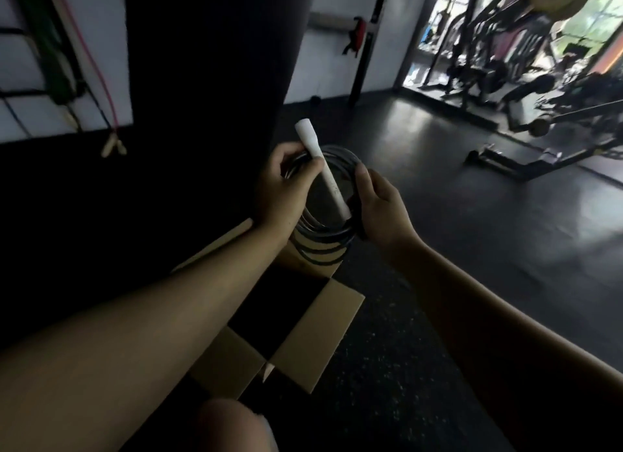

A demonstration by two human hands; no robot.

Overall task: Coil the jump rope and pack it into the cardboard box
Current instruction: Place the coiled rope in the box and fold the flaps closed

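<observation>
The black jump rope [325, 239] is wound into a round coil and held in the air between both hands. Its white handle [322, 168] lies slanted across the coil, top end sticking up past the fingers. My left hand [283, 188] grips the coil's left side with the thumb pressed on the handle. My right hand [381, 212] pinches the coil's right side. Below the coil, an open cardboard box [317, 330] sits on the floor with its flaps spread and a dark inside. My left forearm covers part of the box.
A large black punching bag [215, 80] hangs just behind the hands. Resistance bands and another rope [113, 141] hang on the white wall at left. Weight machines and a barbell rack [526, 80] stand at the right rear. My knee [236, 424] is at the bottom edge. Dark rubber floor all around.
</observation>
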